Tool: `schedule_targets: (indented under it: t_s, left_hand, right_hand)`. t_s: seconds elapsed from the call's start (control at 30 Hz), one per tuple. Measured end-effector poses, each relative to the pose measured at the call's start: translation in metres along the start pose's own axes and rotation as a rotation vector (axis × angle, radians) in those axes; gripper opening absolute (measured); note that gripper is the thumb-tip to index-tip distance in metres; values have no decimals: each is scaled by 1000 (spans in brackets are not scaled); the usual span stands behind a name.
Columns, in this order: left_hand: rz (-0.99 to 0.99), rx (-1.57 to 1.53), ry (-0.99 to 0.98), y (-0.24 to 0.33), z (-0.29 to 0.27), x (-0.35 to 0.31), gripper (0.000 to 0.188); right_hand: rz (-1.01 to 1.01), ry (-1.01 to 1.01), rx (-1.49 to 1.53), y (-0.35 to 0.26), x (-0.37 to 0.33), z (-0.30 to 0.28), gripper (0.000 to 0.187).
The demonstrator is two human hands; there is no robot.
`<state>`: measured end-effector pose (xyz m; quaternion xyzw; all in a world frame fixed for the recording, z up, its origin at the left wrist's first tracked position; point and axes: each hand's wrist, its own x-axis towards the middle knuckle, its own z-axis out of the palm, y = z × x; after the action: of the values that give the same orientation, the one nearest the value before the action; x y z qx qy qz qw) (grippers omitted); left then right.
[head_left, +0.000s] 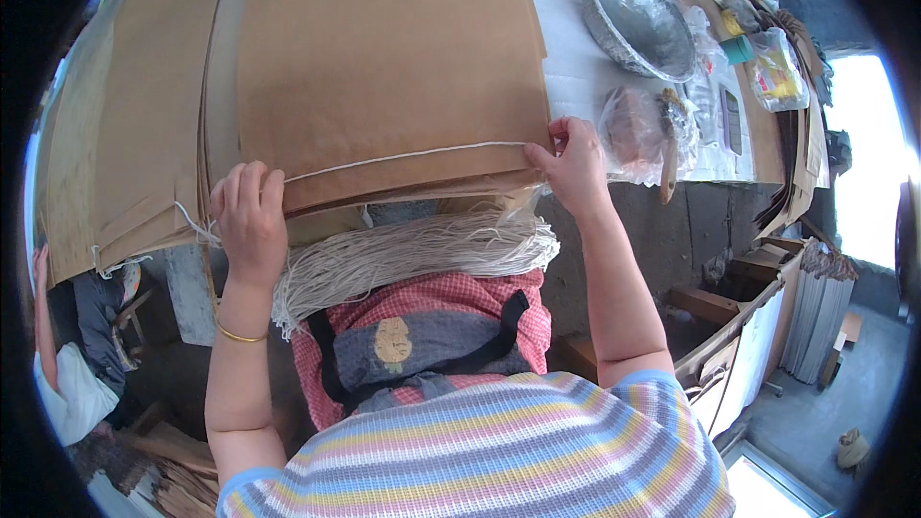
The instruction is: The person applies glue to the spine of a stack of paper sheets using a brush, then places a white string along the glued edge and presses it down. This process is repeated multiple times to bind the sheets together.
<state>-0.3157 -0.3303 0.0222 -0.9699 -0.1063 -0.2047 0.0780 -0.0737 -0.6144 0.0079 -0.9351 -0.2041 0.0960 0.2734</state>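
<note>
A thin white string [413, 154], likely light, soft, bendy and best held at both ends, was pinched in the right hand [576, 168] and gripped by the curled left hand [253, 226], its long way running left to right across flat brown paper sheets [393, 58], near their front edge.

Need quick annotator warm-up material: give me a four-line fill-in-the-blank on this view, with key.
1. The string running between the left hand and the right hand is ____ in colour.
2. The large sheet beneath that string is ____ in colour.
3. A gold-coloured bangle circles the person's ____ wrist.
4. The wooden-handled brush lies to the ____ of both hands.

Missing words: white; brown; left; right.
</note>
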Motion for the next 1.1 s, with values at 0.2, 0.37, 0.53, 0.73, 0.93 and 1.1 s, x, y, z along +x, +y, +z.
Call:
schedule_targets:
  t_s: [0.2,0.37,0.53,0.73,0.93,1.1]
  left_hand:
    - [-59,-94,-46,-5,11,-7,23]
    - [-120,-377,5,-7,19,-16,30]
    - [-1,-557,-108,-9,4,-5,33]
    - [-90,-762,-286,-23,-13,12,29]
    - [-491,-702,-382,-35,12,16,17]
    - [-479,-224,-363,-7,18,15,19]
  right_hand:
    - [-1,-243,1038,7,2,-10,31]
    - [-66,-299,706,9,6,-1,31]
    - [-257,300,119,-13,-10,8,35]
    - [-589,-99,242,-15,4,3,16]
    - [-272,-133,187,-23,21,12,15]
    - [-307,154,-157,-26,8,33,36]
